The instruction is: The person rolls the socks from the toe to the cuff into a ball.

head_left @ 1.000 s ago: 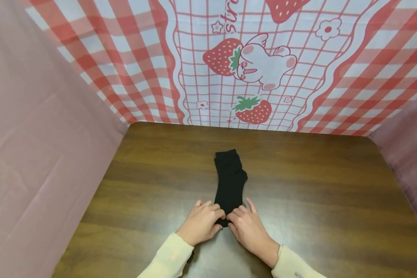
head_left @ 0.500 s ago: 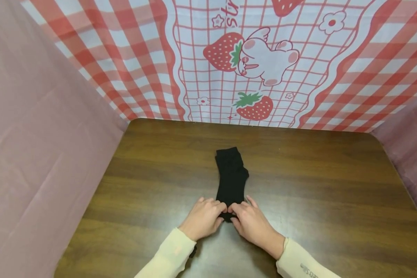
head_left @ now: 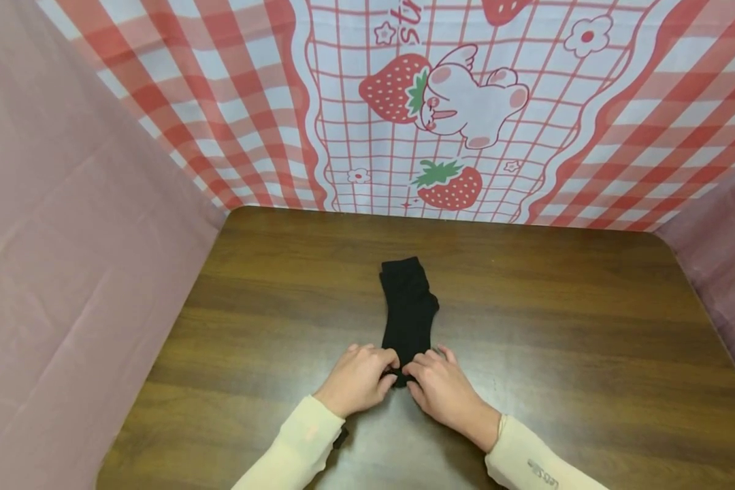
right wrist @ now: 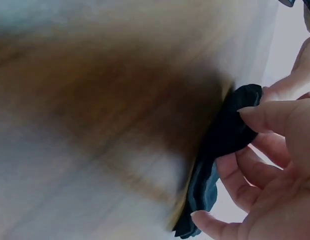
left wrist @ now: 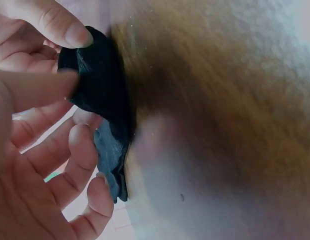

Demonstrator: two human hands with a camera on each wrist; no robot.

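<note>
Hands (head_left: 356,380) side by side (fingers (left wrist: 84,145) bent).

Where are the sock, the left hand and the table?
Sock (head_left: 407,314): head view, the middle of its upper face.
Left hand (head_left: 355,378): head view, the back of the hand.
Table (head_left: 551,327): head view, bare top right of the sock.

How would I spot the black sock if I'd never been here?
Find the brown wood-grain table before the strawberry-print curtain. Near its middle, the left hand and right hand pinch the near end of the black sock. Its black colour and heel bulge set it apart from the pale sleeves.
</note>
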